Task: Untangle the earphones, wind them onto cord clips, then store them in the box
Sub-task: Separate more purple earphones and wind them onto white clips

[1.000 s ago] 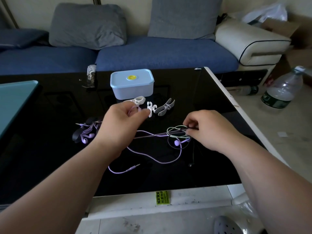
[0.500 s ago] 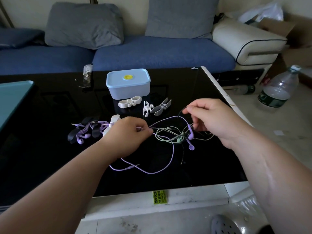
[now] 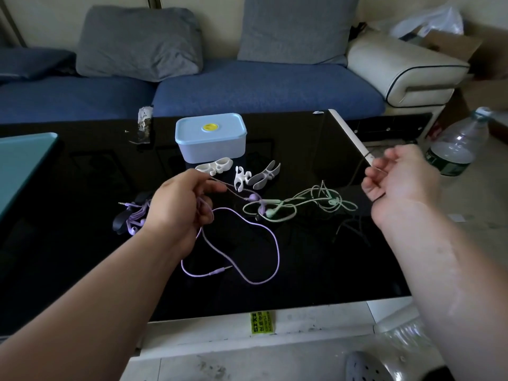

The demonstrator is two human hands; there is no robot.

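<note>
As we read from left to right, a purple earphone bundle (image 3: 134, 215), seemingly wound on a dark clip, lies on the black tabletop (image 3: 82, 257) just outside our left hand (image 3: 178, 213). That hand's fingers are curled round a loose purple cord (image 3: 276, 243), which loops on the tabletop nearer to us, its plug lying free. Beyond the left hand, three white cord clips (image 3: 242, 176) lie just in front of the lidded pale-blue box (image 3: 210, 138). Between our hands the purple earbuds run into a green earphone tangle (image 3: 297, 202). Our right hand (image 3: 401, 180), raised at the far right, appears to pinch a thin dark cord (image 3: 356, 174) that trails down to the tabletop below it.

We judge these cords light, limp and thin, likely to tighten at crossings if tugged. The safest hold is probably on the cord close to a knot or at the plug end, feeding it through rather than pulling at the earbud joints.
</note>
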